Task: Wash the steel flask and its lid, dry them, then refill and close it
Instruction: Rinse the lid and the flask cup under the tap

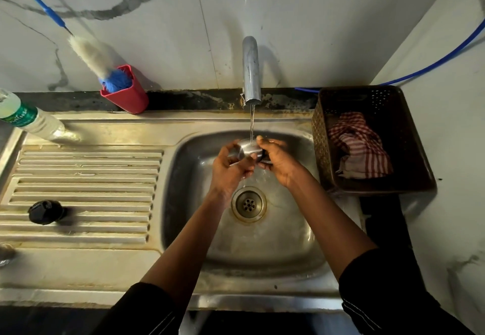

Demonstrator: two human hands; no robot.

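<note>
Both my hands are over the sink basin [288, 229], under the running tap [251, 72]. Between them is a small rounded steel part [249, 148] that looks like the flask's steel lid; the stream of water lands on its top. My left hand [228, 169] curls round its left side with the thumb on its front. My right hand [278, 161] grips its right end. A black round stopper [45, 211] stands on the ribbed draining board [86, 192] to the left. A bit of a metal thing [5, 254] shows at the left edge, too cut off to identify.
A brown perforated basket [321, 140] holding a red-and-white checked cloth [359, 148] sits right of the basin. A red cup [128, 98] with a white and blue brush stands behind the board. A clear plastic bottle [31, 119] leans at the far left. Blue hose [433, 61] runs along the right wall.
</note>
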